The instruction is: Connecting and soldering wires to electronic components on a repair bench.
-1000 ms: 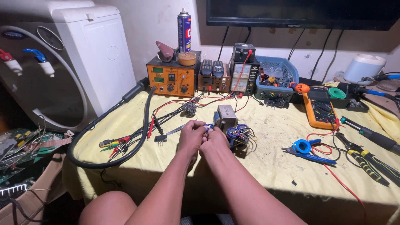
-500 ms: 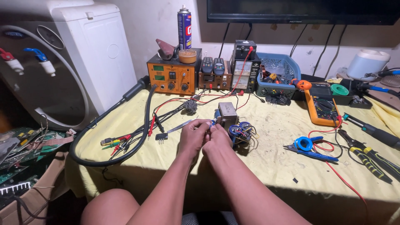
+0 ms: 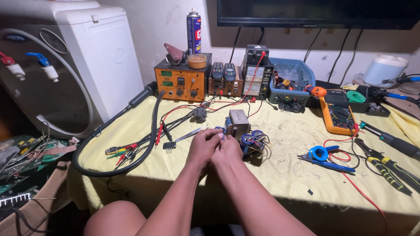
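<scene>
On the yellow counter [image 3: 288, 175], the left hand [image 3: 202, 147] and right hand [image 3: 227, 150] are pinching thin wires [image 3: 220, 130] together — fingers curled shut — beside a transformer [image 3: 238, 121].

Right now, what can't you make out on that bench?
Head view only:
- What the left hand and right hand pinch: their own fingers hide it.
- Lower front of the transformer: behind the hands.
- Basket contents: too small.
- Screen: cut off by the top edge.
</scene>
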